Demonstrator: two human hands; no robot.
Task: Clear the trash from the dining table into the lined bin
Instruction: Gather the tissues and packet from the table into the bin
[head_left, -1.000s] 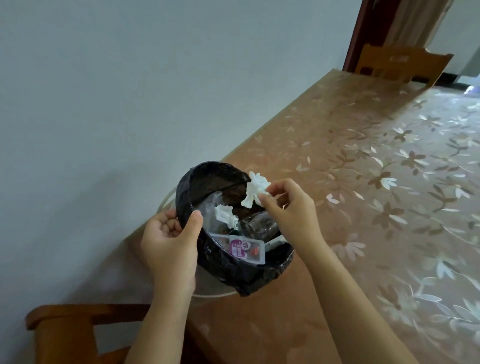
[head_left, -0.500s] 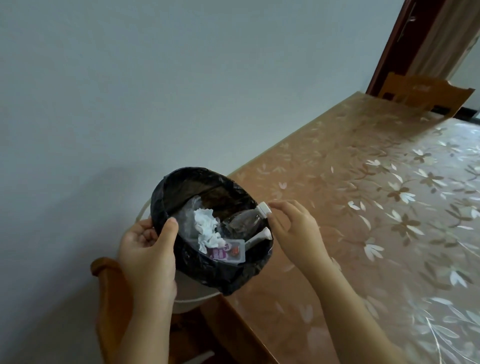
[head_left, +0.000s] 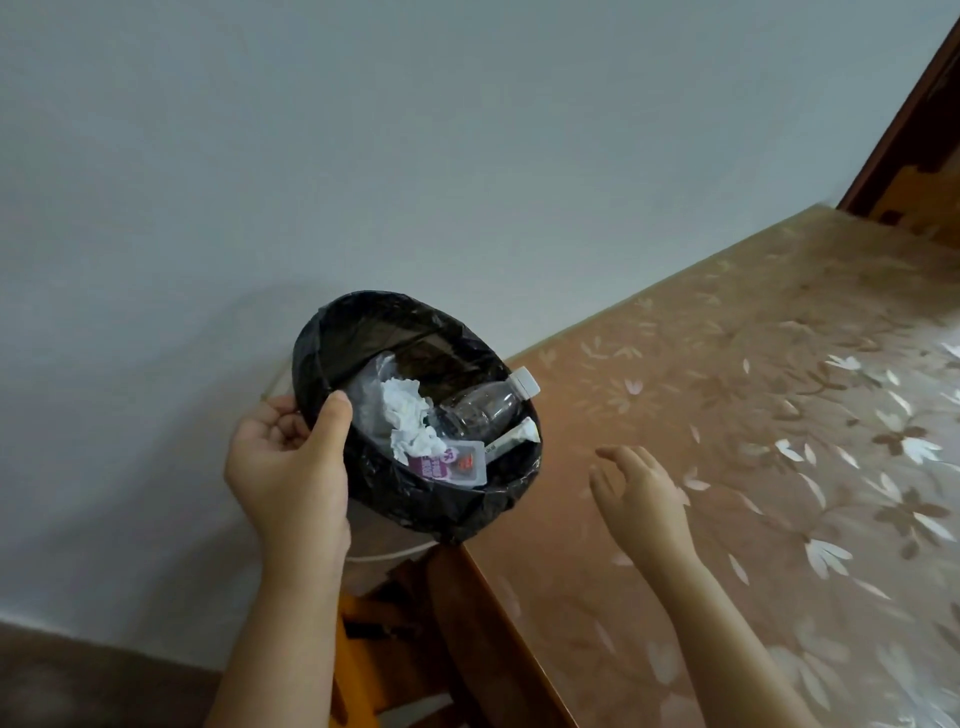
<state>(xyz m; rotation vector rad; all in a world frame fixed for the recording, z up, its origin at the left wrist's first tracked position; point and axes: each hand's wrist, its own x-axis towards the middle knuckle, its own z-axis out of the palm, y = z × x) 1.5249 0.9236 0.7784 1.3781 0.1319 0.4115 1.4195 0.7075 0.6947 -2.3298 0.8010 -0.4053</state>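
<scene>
A small bin with a black liner (head_left: 363, 332) hangs off the table's left edge, tilted toward me. My left hand (head_left: 291, 467) grips its near-left rim, thumb hooked inside. Inside lie crumpled white tissue (head_left: 408, 418), a clear plastic bottle (head_left: 480, 410) with its white cap over the right rim, a purple-labelled sachet (head_left: 449, 462) and a small white tube (head_left: 511, 441). My right hand (head_left: 641, 486) hovers over the dining table (head_left: 701, 364) just right of the bin, fingers spread, holding nothing.
A grey wall (head_left: 363, 156) stands close behind the bin. A wooden chair (head_left: 384, 639) sits below the bin at the table's corner. Another chair back (head_left: 919, 202) and a dark door frame (head_left: 904, 119) are at the far end. The floral tablecloth stretches to the right.
My right hand dropped the white tissue into the bin, then drew back to the right over the table and opened. The view swung left and down.
</scene>
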